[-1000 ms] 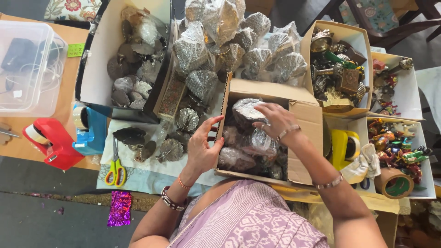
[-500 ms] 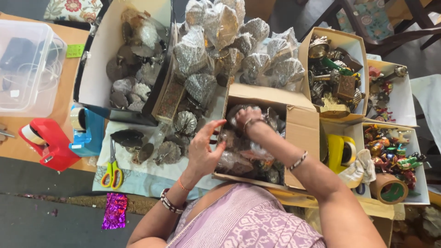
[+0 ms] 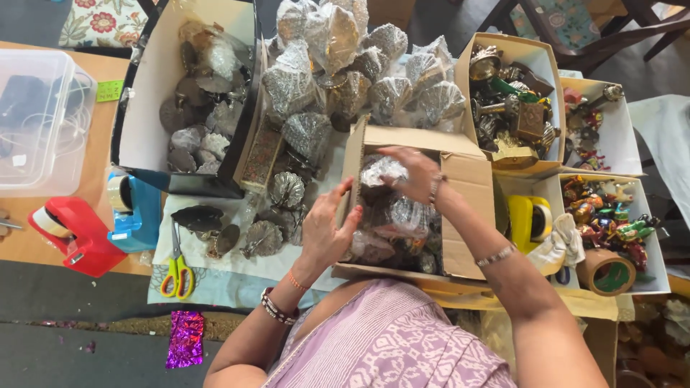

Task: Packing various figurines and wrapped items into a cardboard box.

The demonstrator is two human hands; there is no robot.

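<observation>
An open brown cardboard box (image 3: pixel 468 208) sits in front of me, filled with silver metal pieces wrapped in clear plastic. My right hand (image 3: pixel 413 172) reaches into the box's far end and grips one wrapped silver piece (image 3: pixel 381 171). My left hand (image 3: pixel 327 230) rests against the box's left wall with fingers spread, touching the wrapped pieces inside. Bangles show on both wrists.
A heap of wrapped silver fan-shaped pieces (image 3: pixel 345 65) lies behind the box. A white box of dark pieces (image 3: pixel 194 108) stands left, boxes of brass items (image 3: pixel 510 108) and coloured figurines (image 3: pixel 604 208) right. Yellow scissors (image 3: pixel 177 266), blue (image 3: pixel 133 208) and red tape dispensers (image 3: pixel 68 233) lie left.
My right hand has drawn left and deeper into the box's far end, now closed around a wrapped piece. My left hand shifted slightly toward the box wall.
</observation>
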